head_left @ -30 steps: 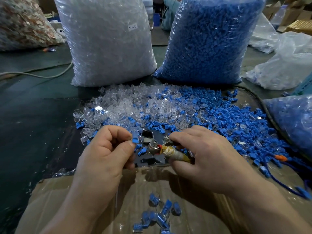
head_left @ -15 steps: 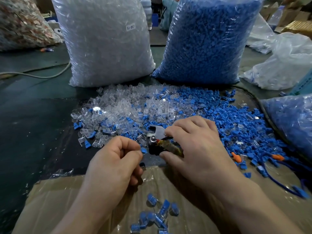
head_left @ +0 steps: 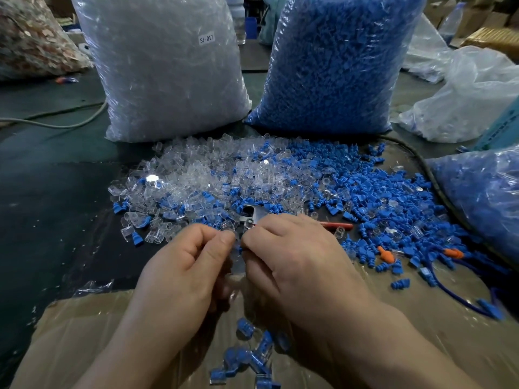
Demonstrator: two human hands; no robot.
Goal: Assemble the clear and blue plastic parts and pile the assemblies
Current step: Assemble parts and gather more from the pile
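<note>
Grips of left hand [head_left: 185, 265] and right hand [head_left: 295, 262] are closed together on a small plastic part [head_left: 238, 248], mostly hidden. Assemblies [head_left: 247, 360] are piled on cardboard [head_left: 84, 332] beneath; loose parts [head_left: 252, 178] are heaped beyond.

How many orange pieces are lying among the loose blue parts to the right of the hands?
2: one orange piece just right of the right hand, the other farther right, both among the loose blue parts. More may be buried in the pile.
</note>
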